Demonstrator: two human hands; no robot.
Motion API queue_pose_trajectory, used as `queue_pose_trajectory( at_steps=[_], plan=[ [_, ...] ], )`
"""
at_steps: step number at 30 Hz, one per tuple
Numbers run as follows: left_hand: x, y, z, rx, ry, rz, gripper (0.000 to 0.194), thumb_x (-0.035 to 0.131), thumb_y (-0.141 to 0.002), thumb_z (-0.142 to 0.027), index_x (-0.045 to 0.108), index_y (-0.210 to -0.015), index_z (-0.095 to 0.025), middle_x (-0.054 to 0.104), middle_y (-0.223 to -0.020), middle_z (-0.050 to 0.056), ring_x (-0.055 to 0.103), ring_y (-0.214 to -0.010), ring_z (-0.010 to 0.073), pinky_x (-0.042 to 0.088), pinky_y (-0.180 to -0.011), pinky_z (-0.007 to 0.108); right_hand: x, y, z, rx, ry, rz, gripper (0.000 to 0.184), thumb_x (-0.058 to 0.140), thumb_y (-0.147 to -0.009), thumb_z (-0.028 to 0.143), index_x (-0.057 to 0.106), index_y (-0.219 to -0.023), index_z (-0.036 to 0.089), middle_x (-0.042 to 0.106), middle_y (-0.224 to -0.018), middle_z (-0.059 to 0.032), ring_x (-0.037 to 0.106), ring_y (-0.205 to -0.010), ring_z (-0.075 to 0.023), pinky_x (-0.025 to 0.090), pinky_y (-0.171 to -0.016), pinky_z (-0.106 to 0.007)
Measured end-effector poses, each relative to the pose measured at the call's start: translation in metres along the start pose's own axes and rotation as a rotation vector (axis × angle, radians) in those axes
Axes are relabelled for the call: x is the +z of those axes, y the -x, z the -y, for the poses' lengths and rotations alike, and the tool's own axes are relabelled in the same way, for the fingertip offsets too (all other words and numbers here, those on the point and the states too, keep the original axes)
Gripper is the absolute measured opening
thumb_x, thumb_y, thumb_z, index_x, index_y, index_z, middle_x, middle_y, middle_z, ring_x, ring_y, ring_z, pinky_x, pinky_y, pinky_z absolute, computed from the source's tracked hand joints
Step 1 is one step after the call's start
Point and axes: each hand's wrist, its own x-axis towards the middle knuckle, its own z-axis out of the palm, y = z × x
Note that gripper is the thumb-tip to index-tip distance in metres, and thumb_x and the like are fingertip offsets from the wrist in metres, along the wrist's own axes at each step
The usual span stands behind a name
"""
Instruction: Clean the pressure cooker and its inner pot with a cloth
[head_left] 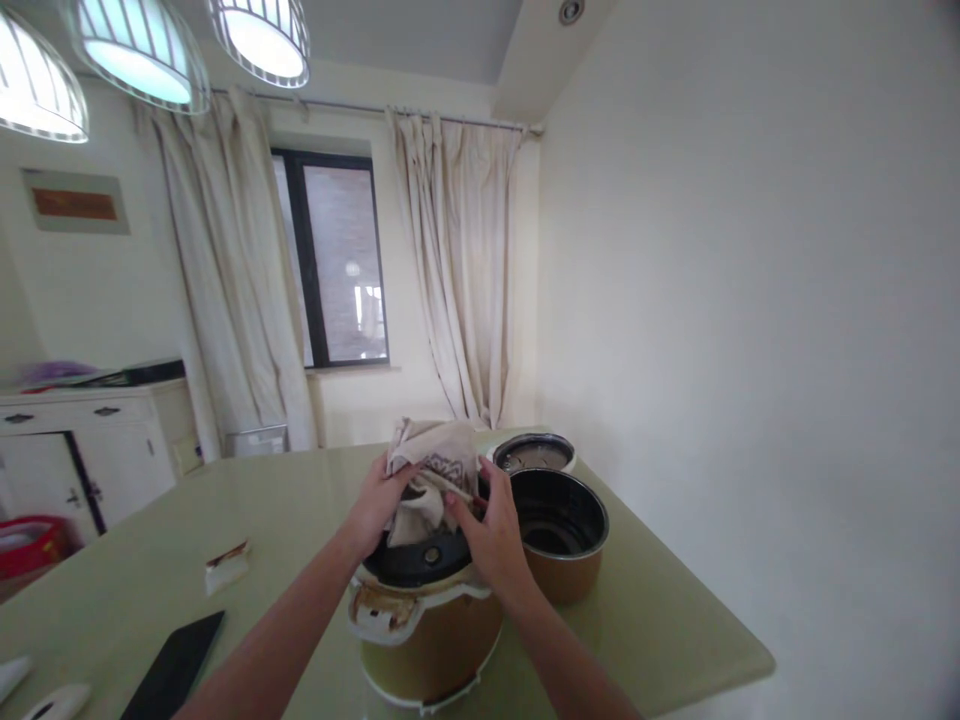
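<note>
A crumpled beige cloth (439,462) with a dark pattern is held up over a gold rice cooker (426,630) at the near edge of the table. My left hand (376,503) grips the cloth's left side. My right hand (491,530) pinches its right side, fingers closed. The cloth hangs down onto the cooker's black top opening (420,562). Just right of the cooker stands its loose inner pot (561,535), dark inside and gold outside. Behind that pot lies a round lid (534,453) with a white rim.
The pale green table (675,620) carries a black phone (174,665) at the near left, a small folded wrapper (226,565), and white objects (45,698) at the left corner. A white cabinet (82,450) stands left; a curtained window (337,260) is behind; a wall is close on the right.
</note>
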Motion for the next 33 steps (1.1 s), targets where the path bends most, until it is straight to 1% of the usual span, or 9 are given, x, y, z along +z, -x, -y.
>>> queue_pose_trajectory(
  at_steps=[4,8,12,18,21,23,27,30,33],
  plan=[
    [0.021,0.020,-0.017,0.243,-0.249,-0.093,0.038,0.060,-0.083,-0.027,0.070,-0.119,-0.020,0.074,-0.119,0.011,0.068,-0.115,0.0283,0.053,-0.106,0.043,-0.007,-0.001,0.005,0.004,-0.097,0.036,0.056,0.075,-0.088,0.049,0.062,-0.136,0.022,0.067,-0.136,-0.0120,0.063,-0.127,-0.0293,0.055,-0.106,-0.042],
    [0.036,0.035,-0.028,0.419,-0.307,0.378,0.046,0.069,-0.078,-0.022,0.069,-0.124,-0.021,0.070,-0.126,0.010,0.065,-0.117,0.0261,0.051,-0.109,0.042,-0.016,-0.006,0.013,0.023,-0.284,0.063,0.052,0.076,-0.086,0.048,0.067,-0.130,0.022,0.073,-0.126,-0.0086,0.066,-0.123,-0.0288,0.051,-0.110,-0.043],
    [0.022,0.019,-0.027,0.255,-0.074,0.688,0.045,0.072,-0.083,-0.034,0.071,-0.125,-0.020,0.076,-0.126,0.009,0.069,-0.116,0.0247,0.054,-0.107,0.039,-0.018,-0.010,0.006,0.124,-0.391,-0.024,0.048,0.080,-0.079,0.039,0.071,-0.121,0.019,0.076,-0.119,-0.0074,0.069,-0.112,-0.0269,0.054,-0.102,-0.039],
    [-0.030,-0.013,0.022,0.040,-0.774,-0.070,0.036,0.049,-0.097,-0.027,0.074,-0.122,-0.019,0.077,-0.126,0.014,0.067,-0.125,0.0336,0.048,-0.112,0.050,-0.009,-0.030,-0.003,0.352,-0.534,-0.210,0.044,0.077,-0.069,0.034,0.073,-0.109,0.017,0.079,-0.098,-0.0060,0.073,-0.092,-0.0268,0.059,-0.082,-0.038],
    [-0.040,-0.014,0.053,-0.123,-0.902,-0.030,0.048,0.049,-0.097,-0.022,0.061,-0.142,-0.011,0.071,-0.140,0.021,0.065,-0.132,0.0337,0.048,-0.112,0.047,-0.005,-0.050,0.022,0.119,-0.351,-0.297,0.043,0.070,-0.077,0.030,0.070,-0.118,0.017,0.078,-0.105,-0.0075,0.072,-0.096,-0.0257,0.058,-0.089,-0.039],
    [-0.039,-0.014,0.065,-0.194,-0.871,0.033,0.048,0.046,-0.100,-0.022,0.059,-0.144,-0.008,0.072,-0.136,0.022,0.069,-0.128,0.0313,0.051,-0.108,0.042,-0.001,-0.067,0.040,-0.278,-0.019,-0.110,0.048,0.066,-0.083,0.023,0.066,-0.131,0.018,0.075,-0.122,-0.0106,0.068,-0.112,-0.0257,0.052,-0.103,-0.041],
    [-0.037,-0.016,0.074,-0.197,-0.841,0.036,0.041,0.043,-0.101,-0.021,0.065,-0.135,-0.012,0.074,-0.135,0.020,0.070,-0.125,0.0313,0.053,-0.103,0.040,0.017,-0.102,0.047,-0.943,0.624,0.810,0.043,0.058,-0.092,0.011,0.066,-0.133,0.023,0.069,-0.136,-0.0129,0.058,-0.131,-0.0259,0.043,-0.114,-0.045],
    [-0.037,-0.017,0.077,-0.184,-0.812,0.047,0.039,0.041,-0.102,-0.022,0.068,-0.130,-0.015,0.075,-0.133,0.018,0.071,-0.125,0.0301,0.052,-0.102,0.038,0.035,-0.117,0.023,-0.940,0.766,1.239,0.035,0.055,-0.093,0.004,0.072,-0.117,0.024,0.072,-0.131,-0.0112,0.062,-0.122,-0.0240,0.050,-0.100,-0.039],
    [-0.037,-0.018,0.079,-0.172,-0.792,0.047,0.038,0.044,-0.101,-0.023,0.068,-0.130,-0.017,0.076,-0.130,0.016,0.071,-0.124,0.0296,0.052,-0.102,0.038,0.047,-0.118,-0.003,-0.840,0.712,1.366,0.027,0.066,-0.080,0.001,0.074,-0.090,0.025,0.077,-0.112,-0.0053,0.068,-0.107,-0.0216,0.052,-0.091,-0.033]
  ],
)
